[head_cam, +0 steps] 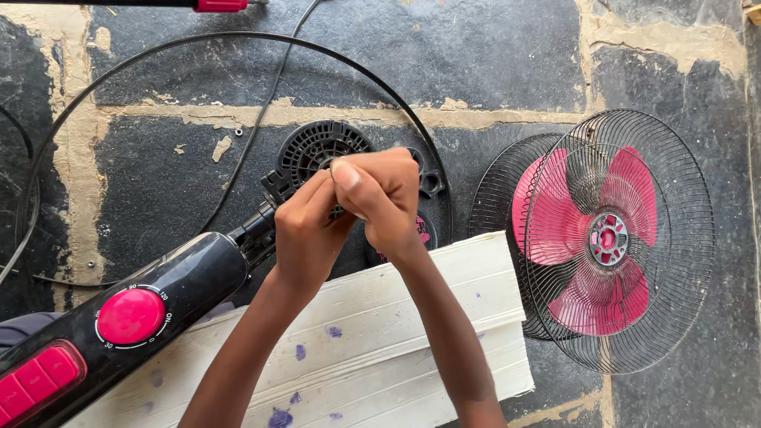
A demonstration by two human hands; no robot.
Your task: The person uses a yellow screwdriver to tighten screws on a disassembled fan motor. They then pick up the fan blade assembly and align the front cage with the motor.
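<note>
Fingers (341, 186) of both my hands were pinched together over the fan motor housing (317, 150).
It lay just beyond them, its black body's long axis slanting near-left; I couldn't tell what they gripped.

A floor of dark, rough stone slabs (491, 55) with sandy mortar joints (333, 115) spreads beyond the fingers in bright daylight; a white grooved plank (380, 333) lies below them.

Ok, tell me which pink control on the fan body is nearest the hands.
The round pink dial, up the black body toward the left hand. The pink buttons are rectangular and sit farther down, at the frame's bottom-left corner.
</note>
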